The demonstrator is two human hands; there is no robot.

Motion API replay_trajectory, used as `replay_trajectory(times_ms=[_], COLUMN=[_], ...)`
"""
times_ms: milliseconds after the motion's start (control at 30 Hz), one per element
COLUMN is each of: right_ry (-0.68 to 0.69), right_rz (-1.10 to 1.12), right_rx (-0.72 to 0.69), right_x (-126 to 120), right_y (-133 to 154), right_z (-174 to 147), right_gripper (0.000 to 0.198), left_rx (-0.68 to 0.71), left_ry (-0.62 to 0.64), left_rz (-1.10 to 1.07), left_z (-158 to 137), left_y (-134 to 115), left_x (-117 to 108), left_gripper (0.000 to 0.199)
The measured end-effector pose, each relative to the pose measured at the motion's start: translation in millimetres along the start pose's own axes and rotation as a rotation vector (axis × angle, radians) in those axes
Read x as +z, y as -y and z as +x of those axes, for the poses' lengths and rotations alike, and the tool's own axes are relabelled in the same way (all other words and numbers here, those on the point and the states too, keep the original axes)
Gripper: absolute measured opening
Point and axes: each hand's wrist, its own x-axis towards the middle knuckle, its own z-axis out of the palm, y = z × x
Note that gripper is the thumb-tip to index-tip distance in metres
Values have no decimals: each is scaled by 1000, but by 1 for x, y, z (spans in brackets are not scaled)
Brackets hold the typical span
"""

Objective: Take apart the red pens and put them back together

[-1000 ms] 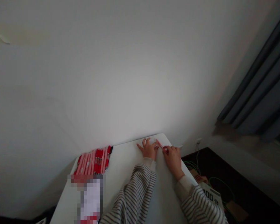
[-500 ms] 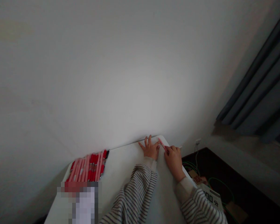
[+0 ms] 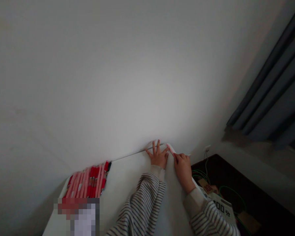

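Near the far corner of the white table (image 3: 135, 167), my right hand (image 3: 184, 167) is closed round the near end of a slim pink pen (image 3: 170, 150). The pen points away from me, along the table's right edge. Just left of it lies my left hand (image 3: 158, 158), with its fingers spread at the back edge. One fingertip is close to the pen's far end; whether it touches I cannot tell. A row of several pink and red pens (image 3: 86, 182) lies side by side at the left end of the table, with a black one at its right side.
A pale wall (image 3: 137, 82) stands right behind the table. On the dark floor to the right are a printed box (image 3: 221, 208), green cable (image 3: 233, 191) and cardboard pieces. A dark curtain (image 3: 270, 88) hangs at the right. A blurred-out patch (image 3: 85, 218) covers the table's front left.
The view has shifted slightly, so the pen row appears lower and further left. Both hands keep nearly the same places, with the pink pen still in my right hand.
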Motion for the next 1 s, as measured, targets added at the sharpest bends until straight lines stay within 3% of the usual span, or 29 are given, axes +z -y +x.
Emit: replay_trajectory(times_ms=[467,733,1000], right_ry=[-39,-41,111], right_rz=[-29,35,251], right_rx=[-14,-142,-351], right_x=[-3,-7,-1], right_y=[3,22,47], right_z=[-5,-14,-30], right_gripper=[34,34,37], left_rx=[-57,-74,-276], left_ry=[-3,-20,-41], left_rz=[5,21,86], left_z=[-14,-62,-115], left_y=[-1,23,51], left_x=[-14,-28,-63], left_gripper=[38,38,38])
